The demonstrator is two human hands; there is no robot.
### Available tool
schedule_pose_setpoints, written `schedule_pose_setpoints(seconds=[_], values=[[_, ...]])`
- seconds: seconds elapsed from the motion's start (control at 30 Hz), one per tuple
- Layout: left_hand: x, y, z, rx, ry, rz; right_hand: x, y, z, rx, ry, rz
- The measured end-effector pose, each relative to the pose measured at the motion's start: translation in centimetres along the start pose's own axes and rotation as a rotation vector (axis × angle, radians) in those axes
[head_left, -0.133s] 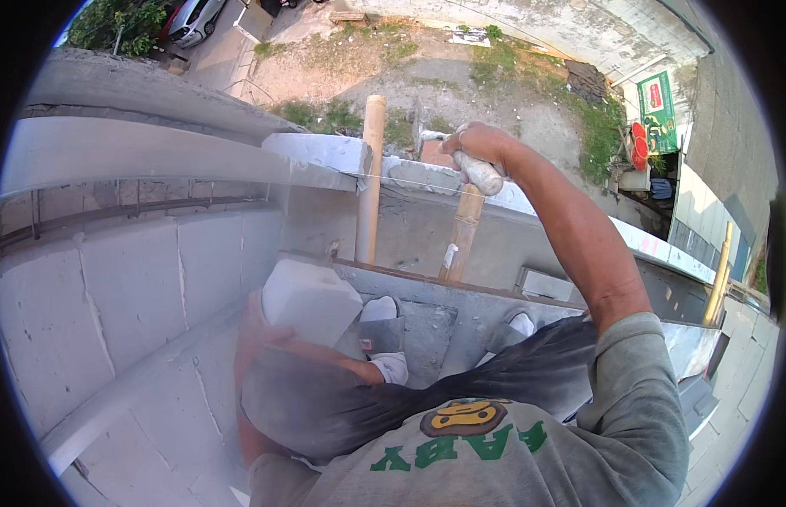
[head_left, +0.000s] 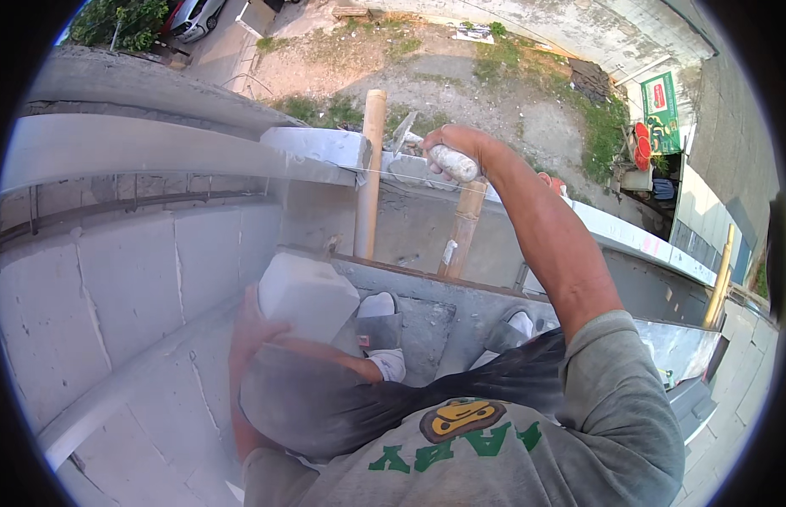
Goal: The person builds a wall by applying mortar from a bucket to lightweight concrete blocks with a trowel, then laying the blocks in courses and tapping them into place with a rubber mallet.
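Observation:
My right hand point(head_left: 467, 142) grips the crusted whitish handle of a trowel point(head_left: 404, 133), whose blade is raised above the pale block ledge point(head_left: 314, 149), just right of a tall bamboo pole point(head_left: 372, 194). Lower left, my left hand point(head_left: 260, 316) is closed on a white block point(head_left: 308, 297) beside my left leg. A thin string stretches along the ledge under the trowel. Below my hands, my feet in slide sandals stand on a dusty grey surface point(head_left: 426, 334).
A block wall point(head_left: 122, 296) with a long curved pale band is at left. Shorter bamboo point(head_left: 460, 228) and more poles at right point(head_left: 720, 270) rise by the ledge. Far below are a dirt yard point(head_left: 536, 110), parked cars point(head_left: 194, 19), a green banner point(head_left: 659, 110) and red tubs point(head_left: 641, 145).
My right hand has moved left with the trowel, and more of its blade now shows. My left hand and the white block have shifted slightly left.

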State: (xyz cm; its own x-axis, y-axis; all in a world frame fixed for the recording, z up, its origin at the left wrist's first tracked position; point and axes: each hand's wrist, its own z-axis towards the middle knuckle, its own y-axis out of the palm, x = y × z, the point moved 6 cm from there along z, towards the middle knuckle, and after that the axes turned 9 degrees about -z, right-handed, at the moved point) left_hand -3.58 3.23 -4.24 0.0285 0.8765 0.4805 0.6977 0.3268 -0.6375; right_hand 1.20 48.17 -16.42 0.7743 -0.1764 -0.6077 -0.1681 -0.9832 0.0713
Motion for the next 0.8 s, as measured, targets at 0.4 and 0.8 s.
schedule_pose_setpoints(seconds=[0.4,0.8], values=[[-1.5,0.1,-1.2,0.083,-0.059,-0.051,-4.4,6.0,6.2,-0.258,0.097,-0.568],[-0.7,-0.1,0.2,0.032,-0.008,-0.048,-10.0,2.1,-1.8,-0.257,-0.518,-0.537]])
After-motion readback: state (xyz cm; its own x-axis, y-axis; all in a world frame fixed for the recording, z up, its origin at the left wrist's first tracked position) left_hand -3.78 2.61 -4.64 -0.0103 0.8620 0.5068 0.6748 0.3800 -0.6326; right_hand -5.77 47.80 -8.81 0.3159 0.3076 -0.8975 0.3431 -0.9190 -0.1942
